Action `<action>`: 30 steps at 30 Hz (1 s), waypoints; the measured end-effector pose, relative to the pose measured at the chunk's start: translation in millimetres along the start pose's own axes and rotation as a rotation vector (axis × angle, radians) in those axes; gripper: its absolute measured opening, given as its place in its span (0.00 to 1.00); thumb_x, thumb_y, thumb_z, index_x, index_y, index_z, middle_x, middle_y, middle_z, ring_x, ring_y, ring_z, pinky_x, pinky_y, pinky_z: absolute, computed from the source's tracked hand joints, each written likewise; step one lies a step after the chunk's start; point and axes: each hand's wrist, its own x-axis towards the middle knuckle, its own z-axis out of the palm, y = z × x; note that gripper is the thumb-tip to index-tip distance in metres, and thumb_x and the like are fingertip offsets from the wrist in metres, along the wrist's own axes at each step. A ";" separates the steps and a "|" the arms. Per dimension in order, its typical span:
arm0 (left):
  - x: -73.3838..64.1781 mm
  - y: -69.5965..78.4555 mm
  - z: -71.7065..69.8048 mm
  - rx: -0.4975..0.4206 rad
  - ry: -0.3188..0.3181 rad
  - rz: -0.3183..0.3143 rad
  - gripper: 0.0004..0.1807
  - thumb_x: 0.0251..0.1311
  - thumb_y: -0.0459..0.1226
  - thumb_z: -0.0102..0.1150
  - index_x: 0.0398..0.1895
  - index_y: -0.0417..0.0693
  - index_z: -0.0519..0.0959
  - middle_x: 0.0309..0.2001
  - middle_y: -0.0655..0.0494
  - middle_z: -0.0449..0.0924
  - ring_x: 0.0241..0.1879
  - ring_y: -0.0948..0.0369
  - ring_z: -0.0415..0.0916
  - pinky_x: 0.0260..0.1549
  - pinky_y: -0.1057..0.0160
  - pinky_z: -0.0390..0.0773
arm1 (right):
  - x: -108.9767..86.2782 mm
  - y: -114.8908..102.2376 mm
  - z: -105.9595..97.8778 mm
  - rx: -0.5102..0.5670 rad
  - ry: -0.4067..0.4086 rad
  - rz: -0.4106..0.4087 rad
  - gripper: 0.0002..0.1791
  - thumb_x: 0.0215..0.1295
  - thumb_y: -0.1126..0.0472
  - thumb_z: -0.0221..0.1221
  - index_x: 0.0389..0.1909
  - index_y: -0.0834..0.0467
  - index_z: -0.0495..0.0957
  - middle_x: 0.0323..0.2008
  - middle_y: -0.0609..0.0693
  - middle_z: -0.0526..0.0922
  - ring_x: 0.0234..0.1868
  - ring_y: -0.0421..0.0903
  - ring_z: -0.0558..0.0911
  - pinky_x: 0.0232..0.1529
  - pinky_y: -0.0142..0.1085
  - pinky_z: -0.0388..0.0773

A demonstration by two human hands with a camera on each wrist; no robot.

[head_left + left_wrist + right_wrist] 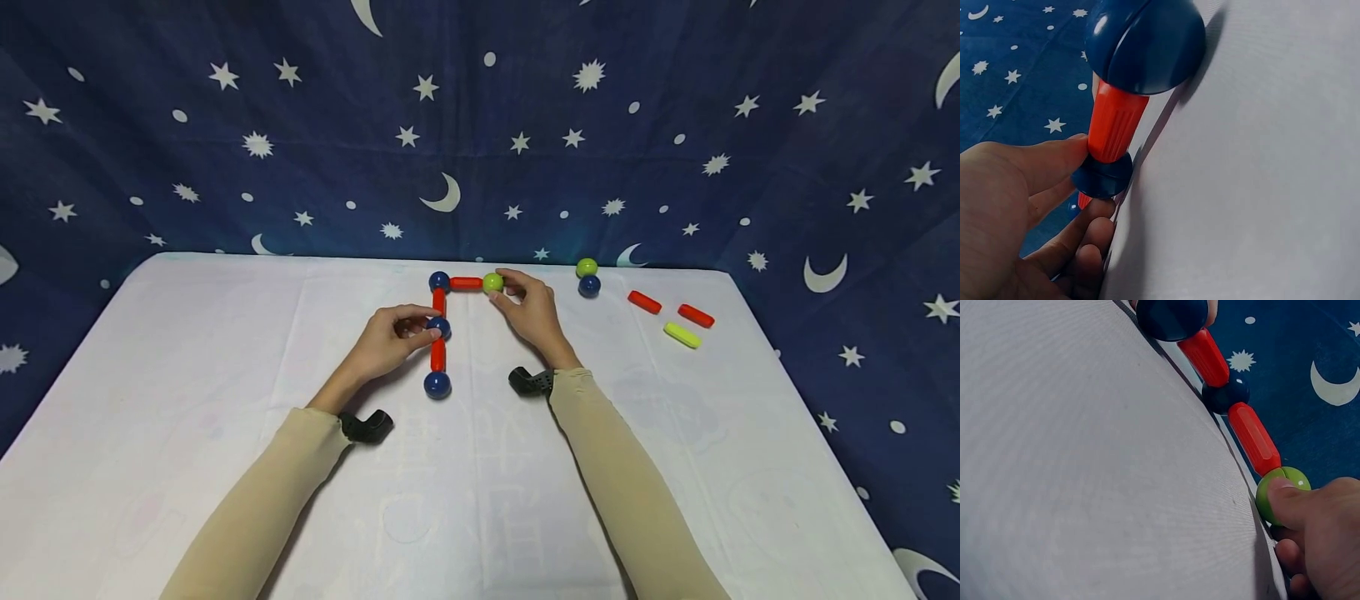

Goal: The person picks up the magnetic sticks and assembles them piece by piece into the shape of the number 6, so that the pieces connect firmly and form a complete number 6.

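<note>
On the white cloth lies a joined chain of balls and red rods, bent at a corner. Its near end is a blue ball (437, 385), and a red rod (438, 356) links that to the middle blue ball (1102, 178). My left hand (390, 340) pinches this middle ball between thumb and fingers. Farther back, another rod leads to the corner blue ball (439, 282). From there a red rod (467, 283) runs right to a green ball (492, 283). My right hand (531, 312) pinches that green ball, its thumb across it in the right wrist view.
Right of the chain, a loose green ball (587, 267) sits behind a loose blue ball (589, 287). Farther right lie two red rods (645, 302) and a yellow-green rod (682, 335). A dark blue star-patterned curtain (525, 108) hangs behind the table.
</note>
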 end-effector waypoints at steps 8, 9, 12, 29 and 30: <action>-0.7 0.2 0.3 -0.001 0.017 0.004 0.17 0.63 0.37 0.69 0.54 0.41 0.84 0.41 0.47 0.81 0.37 0.53 0.74 0.36 0.62 0.74 | 0.7 1.1 0.4 0.023 0.016 -0.014 0.24 0.66 0.62 0.68 0.62 0.61 0.80 0.49 0.58 0.85 0.48 0.52 0.81 0.53 0.45 0.74; -0.8 0.2 0.4 -0.004 0.018 0.003 0.17 0.63 0.37 0.69 0.54 0.40 0.84 0.41 0.47 0.81 0.37 0.53 0.74 0.36 0.62 0.74 | 0.7 1.2 0.5 0.028 0.018 -0.018 0.24 0.66 0.62 0.68 0.62 0.61 0.80 0.49 0.58 0.85 0.47 0.52 0.82 0.52 0.45 0.74; -0.8 -0.4 0.7 -0.013 0.018 -0.004 0.17 0.64 0.37 0.69 0.54 0.41 0.85 0.41 0.47 0.82 0.37 0.53 0.74 0.36 0.62 0.74 | 1.1 2.4 1.1 0.041 0.018 -0.023 0.24 0.65 0.61 0.68 0.61 0.62 0.80 0.47 0.59 0.86 0.46 0.53 0.82 0.49 0.44 0.74; 1.2 -1.5 5.0 -0.047 0.026 -0.010 0.16 0.64 0.35 0.69 0.54 0.41 0.84 0.39 0.47 0.81 0.36 0.53 0.73 0.36 0.62 0.74 | -0.3 -0.1 -25.8 0.129 -0.008 -0.011 0.23 0.65 0.65 0.68 0.60 0.66 0.79 0.49 0.60 0.86 0.46 0.53 0.83 0.49 0.40 0.79; 1.5 -1.2 5.0 -0.045 0.027 -0.010 0.16 0.64 0.35 0.69 0.54 0.41 0.84 0.38 0.47 0.81 0.36 0.53 0.73 0.36 0.62 0.74 | -0.6 -0.1 -29.4 0.126 -0.009 -0.013 0.23 0.65 0.65 0.68 0.60 0.66 0.79 0.50 0.61 0.86 0.46 0.53 0.83 0.50 0.41 0.78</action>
